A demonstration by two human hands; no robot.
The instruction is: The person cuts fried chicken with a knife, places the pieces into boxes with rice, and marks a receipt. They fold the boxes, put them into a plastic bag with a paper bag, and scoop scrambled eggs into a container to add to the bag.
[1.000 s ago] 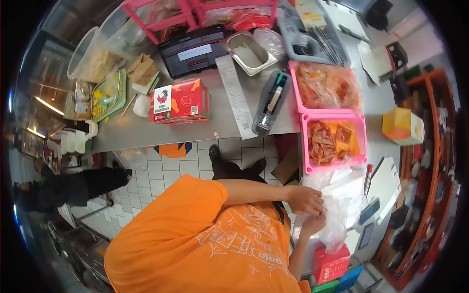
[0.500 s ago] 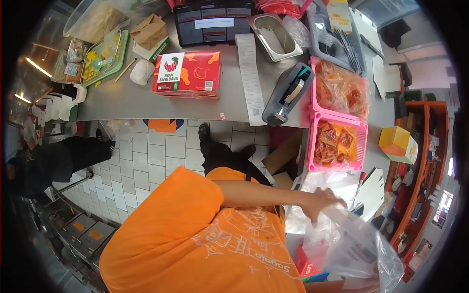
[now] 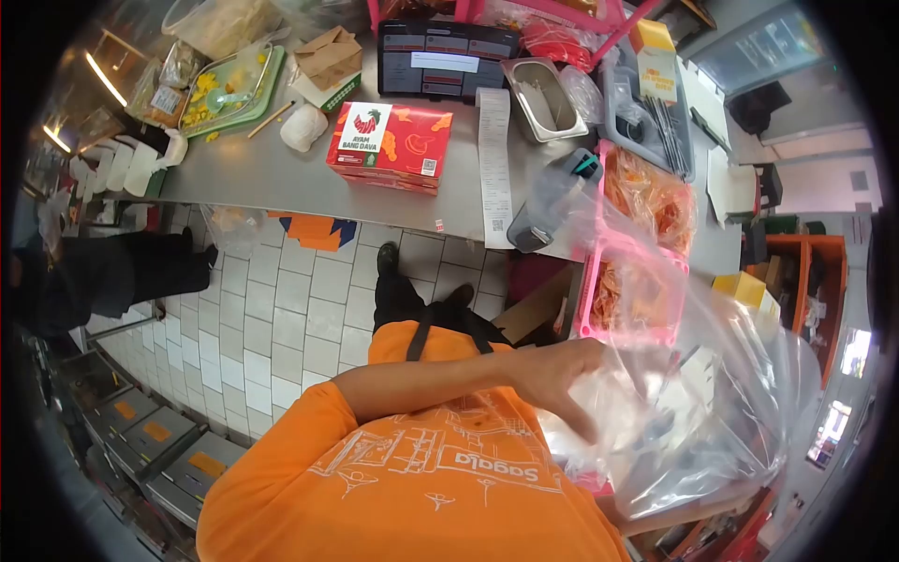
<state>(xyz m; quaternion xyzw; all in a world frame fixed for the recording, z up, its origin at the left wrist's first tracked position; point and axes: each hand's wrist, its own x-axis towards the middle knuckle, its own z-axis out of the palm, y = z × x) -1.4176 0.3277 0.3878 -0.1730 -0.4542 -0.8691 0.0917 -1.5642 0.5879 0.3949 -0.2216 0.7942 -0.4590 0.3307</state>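
A large clear plastic bag [image 3: 730,412] billows out at the right, its mouth spread wide. My left hand [image 3: 559,375] is curled at the near edge of the bag, thumb apart below and fingertips partly covered by the film. My right forearm [image 3: 688,515] runs along the lower right under the bag; the right hand itself cannot be made out. Behind the film stands a pink basket [image 3: 588,314] of orange-red sauce packets. A stack of clear plastic [image 3: 562,436] lies beneath my left hand.
On the steel counter stand a red food box [image 3: 389,145], a long receipt [image 3: 494,169], a tape dispenser [image 3: 552,201], a metal pan [image 3: 543,98] and a tablet [image 3: 445,61]. A yellow box [image 3: 749,295] sits at the right. Another person [image 3: 103,276] stands at the left.
The plastic bag has opened out and swung up over the sauce baskets and the tape dispenser. My left hand has shifted left, its thumb now apart from the fingers. The view has tilted slightly.
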